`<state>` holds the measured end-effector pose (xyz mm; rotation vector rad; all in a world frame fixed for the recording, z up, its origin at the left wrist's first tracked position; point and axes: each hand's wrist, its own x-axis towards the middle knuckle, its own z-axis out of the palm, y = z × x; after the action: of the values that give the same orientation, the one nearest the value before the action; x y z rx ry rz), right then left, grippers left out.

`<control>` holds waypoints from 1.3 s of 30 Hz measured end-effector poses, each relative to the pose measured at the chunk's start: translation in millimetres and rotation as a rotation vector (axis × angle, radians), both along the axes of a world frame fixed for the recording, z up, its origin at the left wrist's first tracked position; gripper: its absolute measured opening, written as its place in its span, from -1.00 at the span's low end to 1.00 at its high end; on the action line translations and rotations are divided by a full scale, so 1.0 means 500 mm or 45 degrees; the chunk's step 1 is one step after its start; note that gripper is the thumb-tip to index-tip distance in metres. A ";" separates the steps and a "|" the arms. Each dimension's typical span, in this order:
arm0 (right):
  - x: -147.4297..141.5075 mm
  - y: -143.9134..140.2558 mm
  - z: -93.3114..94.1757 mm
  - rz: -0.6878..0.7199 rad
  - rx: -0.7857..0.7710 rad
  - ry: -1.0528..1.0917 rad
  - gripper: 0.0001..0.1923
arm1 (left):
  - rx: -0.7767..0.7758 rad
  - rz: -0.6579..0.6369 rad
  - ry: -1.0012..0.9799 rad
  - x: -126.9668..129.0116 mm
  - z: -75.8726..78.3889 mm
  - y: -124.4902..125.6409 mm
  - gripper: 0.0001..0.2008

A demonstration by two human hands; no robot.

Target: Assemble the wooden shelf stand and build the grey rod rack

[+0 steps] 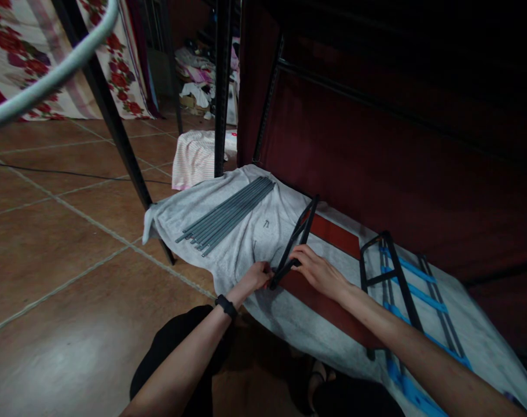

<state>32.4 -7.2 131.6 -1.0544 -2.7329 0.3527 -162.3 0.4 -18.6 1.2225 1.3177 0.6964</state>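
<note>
Head view: both hands pinch the near end of a black rod pair [295, 240] lying on grey cloth [255, 231] — left hand [258, 275] at its tip, right hand [318, 271] just beside. Seemingly joining the rods; next calls for steadying that end — grey tubes [226, 215] lie beyond.

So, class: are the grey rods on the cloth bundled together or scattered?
Bundled. The grey rods lie side by side, touching, in one diagonal group on the grey cloth, beyond both hands.
</note>
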 end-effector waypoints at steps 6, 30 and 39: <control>-0.001 0.000 0.001 -0.001 -0.007 0.009 -0.76 | 0.040 0.001 -0.055 -0.010 -0.007 0.003 -0.82; 0.001 0.004 -0.004 0.020 -0.008 0.034 -0.72 | 0.037 -0.035 -0.140 -0.011 0.000 -0.006 -0.82; 0.000 0.003 0.001 0.006 -0.008 0.019 -0.75 | 0.033 -0.014 -0.344 -0.006 0.002 -0.003 -0.89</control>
<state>32.5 -5.7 131.9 -1.0431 -2.7234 0.3681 -165.6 -1.3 -17.6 1.1124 1.0802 0.8414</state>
